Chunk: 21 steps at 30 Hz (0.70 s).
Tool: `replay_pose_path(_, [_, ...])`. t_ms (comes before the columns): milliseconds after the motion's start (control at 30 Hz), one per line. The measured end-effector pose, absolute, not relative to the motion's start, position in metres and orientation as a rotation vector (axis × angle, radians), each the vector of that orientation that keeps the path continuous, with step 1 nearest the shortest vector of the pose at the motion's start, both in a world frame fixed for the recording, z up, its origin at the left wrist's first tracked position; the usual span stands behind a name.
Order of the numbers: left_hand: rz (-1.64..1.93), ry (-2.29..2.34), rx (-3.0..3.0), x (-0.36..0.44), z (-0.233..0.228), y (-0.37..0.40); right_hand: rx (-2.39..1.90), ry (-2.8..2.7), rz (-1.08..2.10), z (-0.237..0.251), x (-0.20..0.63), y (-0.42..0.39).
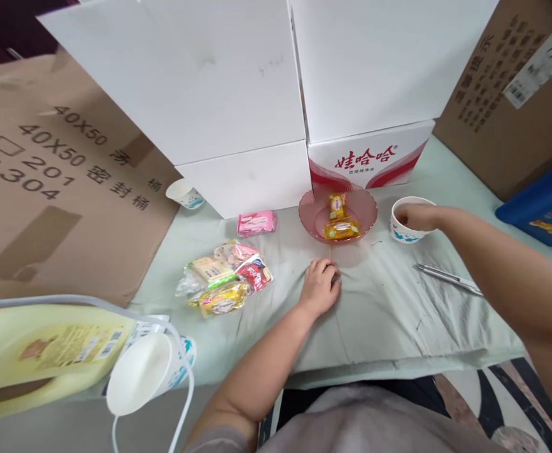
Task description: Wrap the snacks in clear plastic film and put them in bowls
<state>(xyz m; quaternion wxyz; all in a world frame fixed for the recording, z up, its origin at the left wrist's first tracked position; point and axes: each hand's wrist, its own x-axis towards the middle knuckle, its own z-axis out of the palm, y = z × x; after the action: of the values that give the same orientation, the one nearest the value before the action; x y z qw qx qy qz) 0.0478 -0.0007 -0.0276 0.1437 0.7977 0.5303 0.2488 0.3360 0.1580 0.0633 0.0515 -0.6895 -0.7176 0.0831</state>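
While the right hand (420, 218) is dipped into a white paper cup (405, 235) over on the right of the desk (375, 314), its fingertips are hidden, so no clue if that grip is wide or pinching something. Just left of it there's a pink see-through bowl (310, 217) with yellow-wrapped snacks (341, 230) inside. Left hand's (320, 288) palm down in front of the bowl, grip loosely curled, can't see under it. Another tipped cup (137, 374) is by the yellow jug (68, 349).
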Motion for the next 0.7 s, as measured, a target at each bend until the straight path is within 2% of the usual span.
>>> replay_pose_path(133, [0.743, 1.5, 2.294, 0.049, -0.027, -0.001, -2.086, -2.181, 0.335, 0.09, 0.343, 0.113])
replay_pose_path(233, [0.83, 1.546, 2.286, 0.041, -0.015, -0.001, -2.01, -2.045, 0.465, 0.086, 0.351, 0.061])
replay_pose_path(400, [0.959, 2.246, 2.071, -0.004, 0.021, 0.0, -1.995, -1.864, 0.574, 0.045, 0.374, -0.016])
replay_pose_path(500, [0.781, 2.521, 1.927, -0.029, 0.03, -0.001, -2.011, -1.744, 0.555, 0.024, 0.387, -0.045])
replay_pose_path(600, [0.583, 2.448, 2.037, -0.028, 0.025, -0.009, -2.022, -1.732, 0.51, 0.013, 0.392, -0.059])
replay_pose_path(700, [0.447, 2.169, 2.207, -0.003, 0.018, -0.025, -1.971, -1.814, 0.34, 0.008, 0.391, -0.061])
